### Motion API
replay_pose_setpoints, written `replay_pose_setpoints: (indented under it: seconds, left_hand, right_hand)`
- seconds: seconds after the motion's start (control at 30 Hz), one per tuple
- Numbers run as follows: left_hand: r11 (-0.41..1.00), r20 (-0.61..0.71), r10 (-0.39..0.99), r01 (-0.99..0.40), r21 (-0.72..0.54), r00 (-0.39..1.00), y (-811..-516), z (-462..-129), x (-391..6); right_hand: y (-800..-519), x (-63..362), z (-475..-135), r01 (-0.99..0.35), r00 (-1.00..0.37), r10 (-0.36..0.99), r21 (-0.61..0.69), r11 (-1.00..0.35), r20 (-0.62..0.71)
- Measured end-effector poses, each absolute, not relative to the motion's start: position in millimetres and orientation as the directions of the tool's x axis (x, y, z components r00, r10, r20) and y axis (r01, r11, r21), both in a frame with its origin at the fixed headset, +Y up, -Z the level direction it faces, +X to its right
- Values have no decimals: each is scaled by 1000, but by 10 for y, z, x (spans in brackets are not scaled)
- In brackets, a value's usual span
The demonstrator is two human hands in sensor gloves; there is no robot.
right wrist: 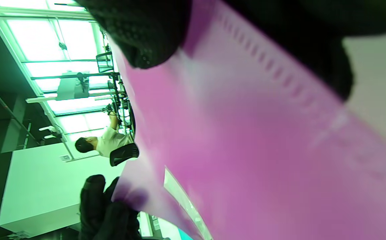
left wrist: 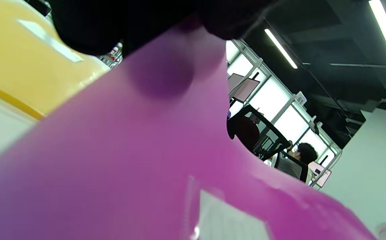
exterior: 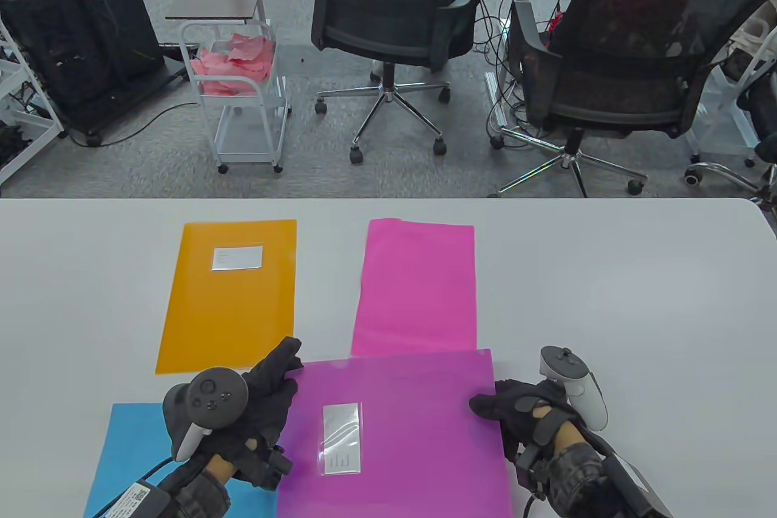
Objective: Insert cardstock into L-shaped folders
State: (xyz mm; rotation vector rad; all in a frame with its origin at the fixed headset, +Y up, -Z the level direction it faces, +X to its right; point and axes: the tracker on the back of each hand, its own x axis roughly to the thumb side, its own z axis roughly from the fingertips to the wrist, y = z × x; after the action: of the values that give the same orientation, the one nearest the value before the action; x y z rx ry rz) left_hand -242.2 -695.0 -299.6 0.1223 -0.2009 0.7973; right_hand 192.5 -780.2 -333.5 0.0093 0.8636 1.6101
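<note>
Table view: purple folder at 6 o'clock on the table, held by both hands. Left hand grips its left edge near the far corner, right hand grips its right edge. Pink cardstock lies at 12 o'clock from the folder, its near end under the folder's far edge. Orange folder at 10 o'clock, blue sheet at 9 o'clock under the left hand.

Left wrist view: fingers closed on the purple folder's edge, one fingertip showing dark through the plastic.

Right wrist view: fingers pinch the folder's edge.
</note>
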Motion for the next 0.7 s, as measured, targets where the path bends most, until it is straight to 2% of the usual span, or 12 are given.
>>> replay_pose_setpoints:
  seconds: [0.13,0.33,0.43,0.5,0.57,0.63,0.7]
  left_hand:
    - [578,168,801,-815,30,574,-6963,-3020,-2506]
    - [518,139,846,-855,7,514,-6993,-3026,-2510]
    - [527,161,839,-850,1,520,-6987,-3023,-2480]
    - [531,168,836,-848,-3,523,-6988,-3026,-2455]
    - [528,176,836,-849,-6,519,-6991,-3026,-2426]
    - [535,184,831,-845,-4,525,-6987,-3028,-2383]
    - [534,191,830,-845,2,524,-6989,-3026,-2344]
  right_hand:
    - [-7794,1924,-3316,-844,-403,791,521,-128,-460]
    - [-7749,1890,-3276,-741,-657,603,533,-408,-452]
    - [-7636,1878,-3250,-677,-735,490,487,-552,-468]
    - [-7463,1831,-3238,-598,-793,430,418,-683,-432]
    - [-7268,1726,-3215,-479,-864,381,301,-825,-330]
    - [-7073,1522,-3179,-375,-925,356,157,-914,-135]
    - [-6988,1294,-3163,-418,-898,430,124,-900,93]
